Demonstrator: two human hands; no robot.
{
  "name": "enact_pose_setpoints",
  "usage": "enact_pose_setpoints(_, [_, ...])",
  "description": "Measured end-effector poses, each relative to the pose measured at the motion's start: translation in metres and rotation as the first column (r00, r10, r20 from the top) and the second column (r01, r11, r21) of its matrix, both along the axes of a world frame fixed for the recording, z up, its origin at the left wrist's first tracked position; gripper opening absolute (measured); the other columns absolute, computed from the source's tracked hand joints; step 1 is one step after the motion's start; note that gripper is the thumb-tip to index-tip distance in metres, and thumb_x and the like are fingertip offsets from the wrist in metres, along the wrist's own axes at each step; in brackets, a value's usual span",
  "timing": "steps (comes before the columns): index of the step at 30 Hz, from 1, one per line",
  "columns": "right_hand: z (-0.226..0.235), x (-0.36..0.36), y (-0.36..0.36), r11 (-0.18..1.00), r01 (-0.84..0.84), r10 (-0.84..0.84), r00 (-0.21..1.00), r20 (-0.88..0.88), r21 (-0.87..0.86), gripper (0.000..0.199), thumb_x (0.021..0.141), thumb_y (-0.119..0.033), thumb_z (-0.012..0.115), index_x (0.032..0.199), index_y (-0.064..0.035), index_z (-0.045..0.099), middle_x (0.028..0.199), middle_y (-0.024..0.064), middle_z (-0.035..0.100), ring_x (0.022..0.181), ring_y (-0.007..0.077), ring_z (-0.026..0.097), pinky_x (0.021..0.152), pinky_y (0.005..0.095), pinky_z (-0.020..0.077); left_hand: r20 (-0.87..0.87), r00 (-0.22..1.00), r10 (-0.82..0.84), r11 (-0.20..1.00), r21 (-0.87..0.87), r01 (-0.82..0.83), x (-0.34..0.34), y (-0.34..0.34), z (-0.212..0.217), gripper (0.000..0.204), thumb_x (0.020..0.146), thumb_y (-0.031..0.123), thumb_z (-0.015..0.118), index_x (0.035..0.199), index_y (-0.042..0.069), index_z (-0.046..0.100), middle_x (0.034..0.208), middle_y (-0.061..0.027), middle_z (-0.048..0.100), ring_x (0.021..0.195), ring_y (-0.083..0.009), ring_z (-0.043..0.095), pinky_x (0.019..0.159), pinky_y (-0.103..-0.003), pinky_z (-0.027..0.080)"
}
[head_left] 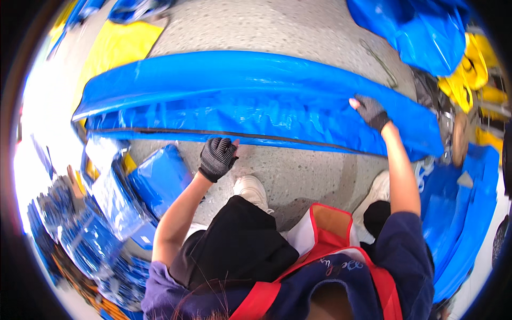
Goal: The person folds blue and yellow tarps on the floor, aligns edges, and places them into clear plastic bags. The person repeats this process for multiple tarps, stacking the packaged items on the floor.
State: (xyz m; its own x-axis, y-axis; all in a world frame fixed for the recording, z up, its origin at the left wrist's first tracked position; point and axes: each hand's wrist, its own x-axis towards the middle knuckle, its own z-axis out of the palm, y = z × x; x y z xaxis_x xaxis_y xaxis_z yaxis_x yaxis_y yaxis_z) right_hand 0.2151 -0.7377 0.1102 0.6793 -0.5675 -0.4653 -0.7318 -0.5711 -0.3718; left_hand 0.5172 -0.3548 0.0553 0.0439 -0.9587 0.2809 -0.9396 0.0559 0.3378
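A long, shiny blue plastic sheet (213, 69) lies across the floor in front of me. It is folded lengthwise, with creases along its middle and a thin black strip along its near side. My left hand (217, 159), in a grey and black glove, is closed at that near edge, left of centre. Its curled fingers hide whatever is in them. Farther right, my right hand (369, 111), gloved the same way, rests on the sheet with fingers bent against the plastic. The bare thumb tip shows there, but the exact grip is partly hidden.
Clear-wrapped blue packages (120, 200) and a blue folded packet (162, 173) lie at left. Yellow sheeting (120, 45) is beyond. Another blue sheet (402, 32) and yellow straps (466, 72) are at far right. Blue material (453, 213) lies beside my right arm. A thin cord (381, 64) crosses the floor.
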Motion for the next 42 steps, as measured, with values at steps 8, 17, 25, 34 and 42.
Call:
enact_pose_setpoints(8, [0.053,0.01,0.004,0.97,0.145,-0.113,0.98,0.164,-0.197,0.051,0.089,-0.051,0.05,0.11,-0.006,0.065,0.109,0.0158,0.064,0.102,0.0334,0.06,0.089,0.0393,0.0461,0.307,0.951,-0.031,0.952,0.298,-0.065,0.014,-0.047,0.01,0.069,0.07,0.013,0.066,0.135,0.018,0.044,0.141,-0.0152,0.04,0.129,-0.0414,0.037,0.101,-0.064,0.026])
enact_pose_setpoints(17, [-0.033,-0.035,0.092,0.953,-0.073,0.145,0.962,0.231,-0.294,0.029,0.09,-0.04,0.051,0.106,-0.022,0.067,0.106,0.0051,0.066,0.094,0.0247,0.063,0.072,0.0379,0.0519,0.368,0.923,-0.112,0.988,0.14,0.065,0.053,-0.016,-0.062,0.041,0.086,0.018,0.053,0.127,0.014,0.054,0.129,-0.0137,0.053,0.113,-0.0382,0.052,0.091,-0.051,0.044])
enact_pose_setpoints(25, [-0.069,-0.053,0.129,0.885,-0.061,0.189,0.953,0.237,-0.462,0.045,0.078,-0.022,0.066,0.121,-0.019,0.057,0.121,0.01,0.056,0.114,0.0312,0.05,0.095,0.0457,0.0411,0.217,0.976,0.025,0.997,0.072,-0.042,0.051,-0.01,-0.079,0.031,0.085,0.02,0.06,0.114,0.008,0.062,0.115,-0.0197,0.059,0.103,-0.0413,0.057,0.089,-0.052,0.044])
enact_pose_setpoints(34, [-0.076,-0.066,0.15,0.893,-0.123,0.198,0.971,0.132,-0.434,0.07,0.078,-0.054,0.06,0.136,-0.0192,0.044,0.141,0.0172,0.037,0.131,0.0367,0.033,0.106,0.0584,0.0216,0.116,0.93,-0.349,0.937,0.059,0.344,0.033,-0.012,-0.017,0.04,0.079,0.02,0.066,0.116,0.005,0.059,0.103,-0.0189,0.062,0.089,-0.0389,0.06,0.078,-0.049,0.048])
enact_pose_setpoints(42, [-0.097,-0.059,0.14,0.88,-0.107,0.142,0.989,0.041,-0.463,0.042,0.081,-0.027,0.062,0.12,-0.0129,0.057,0.125,0.0128,0.055,0.114,0.0295,0.053,0.1,0.054,0.035,0.112,0.918,-0.381,0.753,0.614,0.238,0.003,-0.079,0.027,0.095,0.064,0.027,0.07,0.144,0.006,0.023,0.146,-0.0272,0.024,0.135,-0.0459,0.022,0.106,-0.064,0.017])
